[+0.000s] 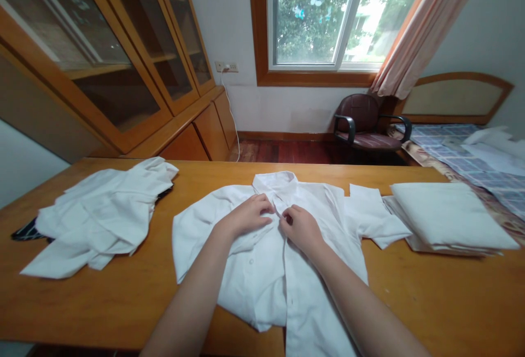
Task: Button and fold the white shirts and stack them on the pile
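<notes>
A white button-up shirt (262,280) lies front side up on the wooden table, its collar pointing away from me. Its two front panels are apart below the chest, and a button shows on the left panel. My left hand (253,214) rests on the upper left panel, fingers curled and pinching cloth near the front edge. My right hand (301,226) pinches the edge of the right panel just below the collar. The fingertips of both hands nearly meet there. Any button between them is hidden by the fingers.
A crumpled pile of white clothes (106,209) lies on the table's left, with dark striped cloth under it. To the right sits a folded white stack (451,217), close to the shirt's sleeve. Beyond the table (410,302) are a chair (361,119), a bed and a glass-doored cabinet.
</notes>
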A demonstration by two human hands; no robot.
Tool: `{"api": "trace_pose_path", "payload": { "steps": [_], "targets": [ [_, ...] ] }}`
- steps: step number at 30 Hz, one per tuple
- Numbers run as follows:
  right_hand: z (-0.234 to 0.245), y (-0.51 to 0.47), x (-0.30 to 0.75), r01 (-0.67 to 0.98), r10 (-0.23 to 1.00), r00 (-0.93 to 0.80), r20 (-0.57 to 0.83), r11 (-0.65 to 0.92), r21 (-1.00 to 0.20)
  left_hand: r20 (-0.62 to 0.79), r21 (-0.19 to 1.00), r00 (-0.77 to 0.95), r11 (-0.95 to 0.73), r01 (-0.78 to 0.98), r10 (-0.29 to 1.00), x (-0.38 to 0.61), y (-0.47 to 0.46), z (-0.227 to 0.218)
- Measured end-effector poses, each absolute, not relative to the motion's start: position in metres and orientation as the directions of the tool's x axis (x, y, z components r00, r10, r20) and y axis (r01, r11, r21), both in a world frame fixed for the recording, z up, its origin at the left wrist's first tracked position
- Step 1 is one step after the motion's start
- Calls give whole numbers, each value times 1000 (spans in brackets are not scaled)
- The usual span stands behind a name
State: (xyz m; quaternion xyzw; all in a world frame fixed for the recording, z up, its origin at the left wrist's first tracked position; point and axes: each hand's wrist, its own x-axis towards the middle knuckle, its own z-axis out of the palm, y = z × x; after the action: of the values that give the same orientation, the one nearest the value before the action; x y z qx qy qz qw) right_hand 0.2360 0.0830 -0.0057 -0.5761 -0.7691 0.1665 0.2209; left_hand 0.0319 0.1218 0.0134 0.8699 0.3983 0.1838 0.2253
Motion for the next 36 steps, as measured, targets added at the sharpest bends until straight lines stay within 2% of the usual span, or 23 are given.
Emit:
{"api": "trace_pose_path", "payload": {
  "steps": [4, 11, 14, 25, 31, 36],
  "targets": [
    [-10, 87, 240, 745, 955, -239, 175, 296, -598, 140, 441, 647, -632, 637, 749, 34, 114, 15],
    [-13, 90, 243, 706, 955, -227, 191, 296, -643, 139, 176, 718, -731, 659, 681, 44, 107, 14],
    [-9, 90, 244, 694, 965, -205, 165, 262, -670, 166, 113, 704, -723, 682, 690, 44, 103, 11],
    [-9, 91, 245, 666, 972, -167, 164, 234, -708, 235, 34, 657, -681, 731, 717, 48, 96, 8],
    [-10, 93, 246, 644, 979, -128, 158, 203, -737, 277, 8, 679, -709, 706, 680, 57, 103, 14],
    [-10, 93, 245, 631, 978, -127, 163, 206, -748, 268, 76, 696, -734, 674, 666, 53, 104, 6]
  ]
}}
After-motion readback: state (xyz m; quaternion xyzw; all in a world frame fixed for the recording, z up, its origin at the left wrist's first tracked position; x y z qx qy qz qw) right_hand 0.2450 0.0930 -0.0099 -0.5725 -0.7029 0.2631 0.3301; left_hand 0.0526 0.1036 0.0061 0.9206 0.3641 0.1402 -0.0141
